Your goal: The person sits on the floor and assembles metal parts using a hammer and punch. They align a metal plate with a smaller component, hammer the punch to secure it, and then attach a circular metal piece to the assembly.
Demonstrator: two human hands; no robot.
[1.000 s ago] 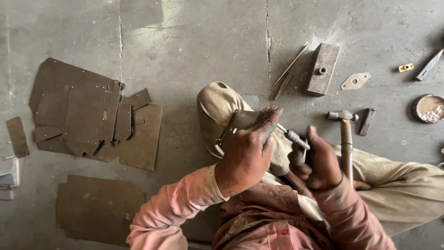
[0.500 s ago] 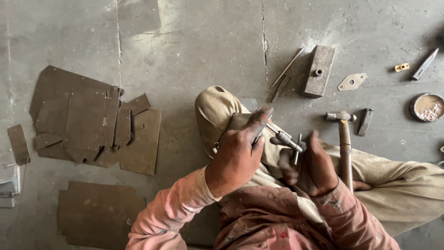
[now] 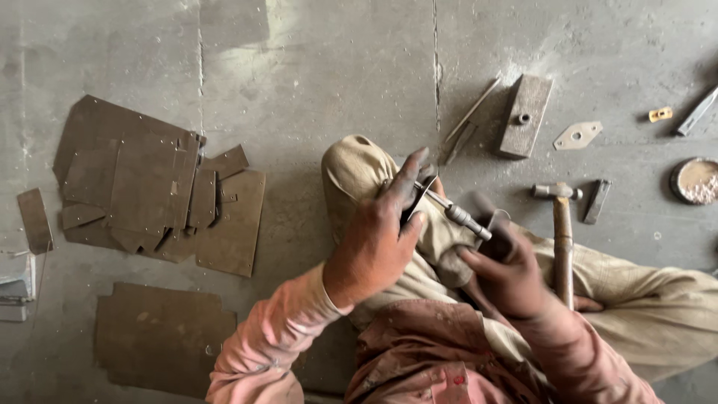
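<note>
The person sits on the grey concrete floor, knee drawn up, and the left hand has its fingers pressed around a thin dark curved metal piece held against the knee. The right hand is just beside it, fingers curled around the near end of a slim silvery metal rod tool whose tip reaches under the left fingers to the metal piece. The right hand is blurred, so the exact grip is hard to make out, and how much of the metal piece lies under the left palm cannot be told.

Close beyond the right fingers lies a wooden-handled hammer with a steel head, its handle running back over the trouser leg, and a short dark metal wedge beside it. Farther out from the fingers are a rectangular steel block with a hole, thin metal rods, a flat pale diamond-shaped plate and a round tin of pale bits, cut off by the edge. Well away from the left fingers, a heap of brown flat cut sheets covers the floor
</note>
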